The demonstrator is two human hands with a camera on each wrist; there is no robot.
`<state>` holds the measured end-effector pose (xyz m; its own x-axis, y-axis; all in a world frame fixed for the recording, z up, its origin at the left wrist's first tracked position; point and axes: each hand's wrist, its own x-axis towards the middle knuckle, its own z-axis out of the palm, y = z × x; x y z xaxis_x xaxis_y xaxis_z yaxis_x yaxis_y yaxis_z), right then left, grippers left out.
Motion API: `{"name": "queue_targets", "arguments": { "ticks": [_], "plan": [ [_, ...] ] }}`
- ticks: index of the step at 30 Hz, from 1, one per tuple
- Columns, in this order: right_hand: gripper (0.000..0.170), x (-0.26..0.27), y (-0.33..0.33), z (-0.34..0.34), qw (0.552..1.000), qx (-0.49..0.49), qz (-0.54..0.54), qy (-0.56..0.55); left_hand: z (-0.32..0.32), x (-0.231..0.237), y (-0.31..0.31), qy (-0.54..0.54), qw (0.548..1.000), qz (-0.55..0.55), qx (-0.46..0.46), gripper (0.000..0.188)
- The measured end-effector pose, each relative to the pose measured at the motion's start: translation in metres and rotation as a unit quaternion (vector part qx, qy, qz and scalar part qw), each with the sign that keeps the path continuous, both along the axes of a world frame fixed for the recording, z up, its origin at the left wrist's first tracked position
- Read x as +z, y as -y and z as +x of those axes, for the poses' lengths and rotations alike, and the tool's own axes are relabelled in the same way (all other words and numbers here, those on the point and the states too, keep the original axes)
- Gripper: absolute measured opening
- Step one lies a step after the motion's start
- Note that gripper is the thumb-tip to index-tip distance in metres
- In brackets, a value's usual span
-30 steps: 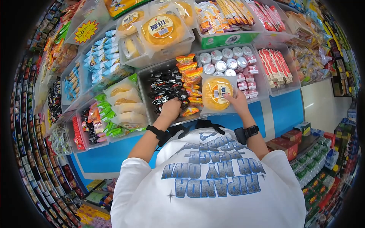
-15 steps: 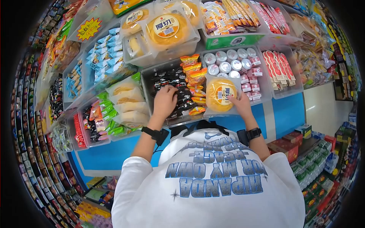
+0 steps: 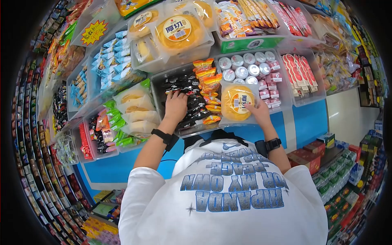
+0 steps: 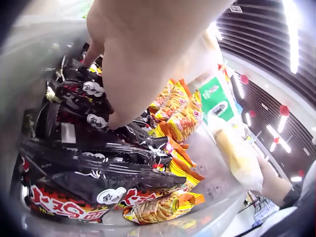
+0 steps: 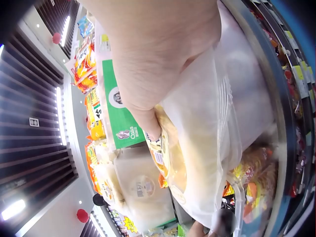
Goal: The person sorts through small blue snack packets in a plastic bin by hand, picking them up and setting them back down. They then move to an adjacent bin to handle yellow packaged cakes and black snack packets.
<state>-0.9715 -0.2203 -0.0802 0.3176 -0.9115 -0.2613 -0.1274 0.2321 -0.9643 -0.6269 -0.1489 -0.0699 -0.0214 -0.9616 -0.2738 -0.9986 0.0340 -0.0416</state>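
Observation:
My left hand reaches into a grey bin of black snack packets. Its fingers are spread over the packets and touch them; in the left wrist view, black packets show between finger and thumb. My right hand grips a round yellow bread in a clear bag by its right edge, thumb over the label. The bagged bread leans over the right part of the bin, and in the right wrist view its wrapper hangs below the hand. Orange snack packets lie between the hands.
A bin of round tins and small pink-and-white boxes stands right of the bread. More bagged breads are stacked behind. Left of the bin are pale bagged breads and green packets. Bin walls rise around the left hand.
My left hand lifted from the near black packets, then shifted to the far left of the bin, fingers down onto packets. The right hand keeps hold of the bagged bread.

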Motion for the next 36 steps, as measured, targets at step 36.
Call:
{"name": "queue_targets", "arguments": {
  "ticks": [36],
  "plan": [
    [0.041,0.002,0.006,0.000,1.000,0.009,0.017,-0.020,0.016,0.007,-0.051,-0.163,0.969,0.044,-0.181,0.040]
  ]
}}
